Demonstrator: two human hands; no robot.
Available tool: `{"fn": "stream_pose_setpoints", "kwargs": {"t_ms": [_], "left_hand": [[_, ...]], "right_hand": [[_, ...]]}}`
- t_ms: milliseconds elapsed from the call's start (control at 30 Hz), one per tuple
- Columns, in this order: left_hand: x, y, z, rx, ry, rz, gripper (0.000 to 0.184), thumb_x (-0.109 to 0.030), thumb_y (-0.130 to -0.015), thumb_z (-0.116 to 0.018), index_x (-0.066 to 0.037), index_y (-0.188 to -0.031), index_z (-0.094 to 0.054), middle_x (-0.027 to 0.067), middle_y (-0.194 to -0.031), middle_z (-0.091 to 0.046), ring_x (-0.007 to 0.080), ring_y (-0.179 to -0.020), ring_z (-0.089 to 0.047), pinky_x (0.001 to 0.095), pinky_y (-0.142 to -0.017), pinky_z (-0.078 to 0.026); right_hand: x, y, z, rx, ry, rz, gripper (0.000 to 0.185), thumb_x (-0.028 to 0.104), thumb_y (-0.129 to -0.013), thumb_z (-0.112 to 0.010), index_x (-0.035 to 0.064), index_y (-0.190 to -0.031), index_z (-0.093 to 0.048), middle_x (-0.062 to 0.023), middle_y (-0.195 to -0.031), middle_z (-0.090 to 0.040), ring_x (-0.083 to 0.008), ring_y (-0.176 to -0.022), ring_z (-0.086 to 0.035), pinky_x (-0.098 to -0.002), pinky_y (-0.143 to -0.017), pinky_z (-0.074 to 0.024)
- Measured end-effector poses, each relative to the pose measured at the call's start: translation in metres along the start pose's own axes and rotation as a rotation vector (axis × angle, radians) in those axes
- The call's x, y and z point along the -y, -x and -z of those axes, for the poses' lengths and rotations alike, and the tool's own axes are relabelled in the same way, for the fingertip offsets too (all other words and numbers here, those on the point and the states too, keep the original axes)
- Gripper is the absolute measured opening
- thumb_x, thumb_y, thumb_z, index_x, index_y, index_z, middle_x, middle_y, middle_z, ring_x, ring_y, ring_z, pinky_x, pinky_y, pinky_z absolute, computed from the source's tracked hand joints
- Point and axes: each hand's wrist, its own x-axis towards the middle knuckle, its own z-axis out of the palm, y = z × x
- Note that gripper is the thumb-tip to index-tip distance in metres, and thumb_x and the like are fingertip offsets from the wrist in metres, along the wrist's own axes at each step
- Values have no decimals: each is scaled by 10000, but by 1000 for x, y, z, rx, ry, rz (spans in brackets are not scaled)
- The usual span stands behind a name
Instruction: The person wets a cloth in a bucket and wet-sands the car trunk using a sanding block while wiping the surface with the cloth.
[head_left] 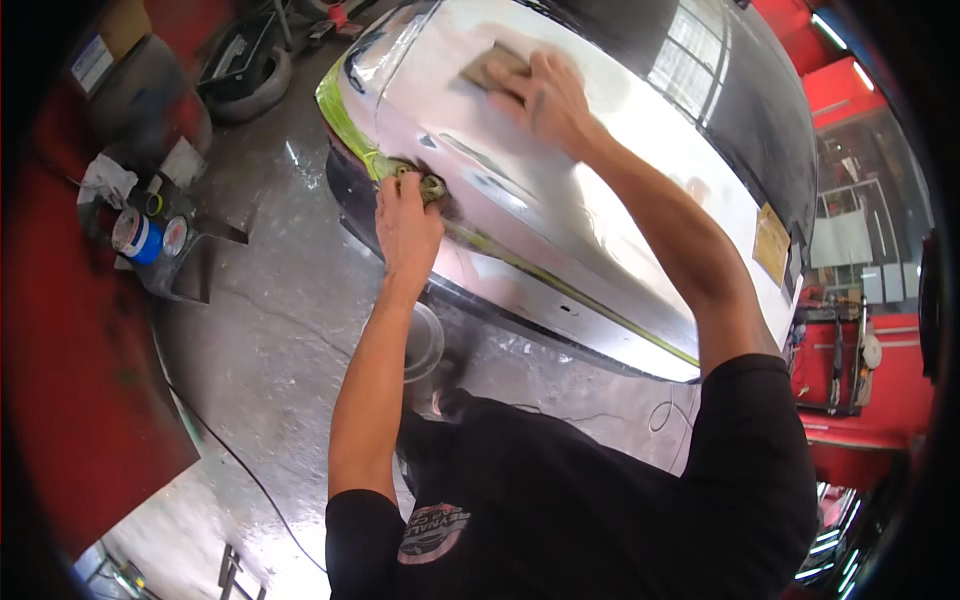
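Observation:
A car body panel [620, 260] with whitish, pinkish and bare-looking patches curves in front of me. Yellow-green masking tape [345, 125] runs along its lower edge. My left hand [408, 225] is closed on a crumpled brownish-green rag [432, 188], which touches the panel beside the tape. Higher up, my right hand [550, 100] presses a flat grey-brown piece of sandpaper [482, 68] against the panel. Its fingers are slightly blurred and lie over the sheet. A dark smudge surrounds the rag.
A tan sheet [771, 246] lies on the panel's right end. To the left, a dark stool [190, 265] carries a blue-and-white tub [138, 238] and papers. A tyre [250, 95] lies behind it. A round bucket [424, 340] stands below the car, and a cable [240, 462] crosses the floor.

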Motion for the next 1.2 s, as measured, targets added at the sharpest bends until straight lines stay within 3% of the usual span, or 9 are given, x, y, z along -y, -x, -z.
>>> {"fn": "stream_pose_setpoints", "kwargs": {"t_ms": [133,233,333,500,700,900,1000,1100,1200], "left_hand": [[2,-2,-5,-73,-8,-78,350,-92,-872,-807,-42,-1168,-626,198,-1177,-599,457,-1152,-609,545,-961,-517],[8,-4,-15,-75,-61,-90,349,-93,-876,-803,-43,-1171,-622,195,-1190,-599,452,-1155,-611,545,-967,-517],[-3,-2,1,12,-18,-11,363,-41,-887,-736,-15,-1229,-614,243,-1251,-601,471,-1192,-581,551,-994,-488],[4,0,-11,-88,-21,-103,409,-31,-850,-767,-45,-1216,-586,211,-1187,-589,464,-1140,-609,547,-975,-517],[8,2,-8,-78,-23,-81,502,-38,-859,-770,-47,-1320,-571,220,-1234,-594,466,-1150,-615,543,-970,-516],[2,0,-5,-29,75,-31,548,14,-871,-730,11,-1392,-561,268,-1351,-586,476,-1246,-579,533,-1057,-487],[3,0,-13,-49,-2,-60,586,24,-852,-733,0,-1407,-548,270,-1324,-600,479,-1244,-578,532,-1051,-488],[0,-2,-3,-52,39,-27,614,63,-826,-715,-8,-1408,-532,265,-1321,-591,489,-1239,-577,543,-1048,-487],[-3,1,3,-32,37,-50,638,45,-831,-731,-17,-1425,-507,255,-1284,-595,484,-1199,-601,539,-995,-516]], "right_hand": [[30,74,49,167,-154,-23,523,456,-1011,-715,218,-1478,-715,-240,-1038,-544,-397,-968,-559,-480,-885,-481],[6,17,25,167,-43,-2,510,444,-1012,-718,227,-1474,-719,-234,-1039,-551,-391,-973,-563,-482,-884,-484],[-5,-27,-13,-98,105,21,464,377,-1006,-738,224,-1444,-742,-219,-1047,-564,-389,-990,-570,-473,-885,-494],[37,55,43,104,-126,2,456,372,-998,-748,214,-1425,-757,-217,-1043,-557,-387,-981,-560,-466,-879,-487],[-3,-39,-24,-87,68,65,476,420,-996,-747,229,-1432,-752,-231,-1014,-555,-397,-974,-572,-469,-904,-488],[37,51,35,151,-134,35,505,429,-1000,-744,231,-1464,-731,-227,-1014,-545,-405,-982,-561,-483,-902,-485],[22,-4,15,156,-45,58,502,435,-1007,-725,219,-1461,-727,-241,-1034,-563,-414,-978,-570,-489,-879,-485],[11,-53,-23,-41,19,44,436,411,-1018,-680,219,-1407,-724,-248,-1075,-610,-421,-1053,-581,-510,-894,-468],[29,-2,8,23,-35,50,478,442,-1020,-706,211,-1437,-736,-251,-1011,-587,-409,-967,-578,-481,-858,-475]]}}
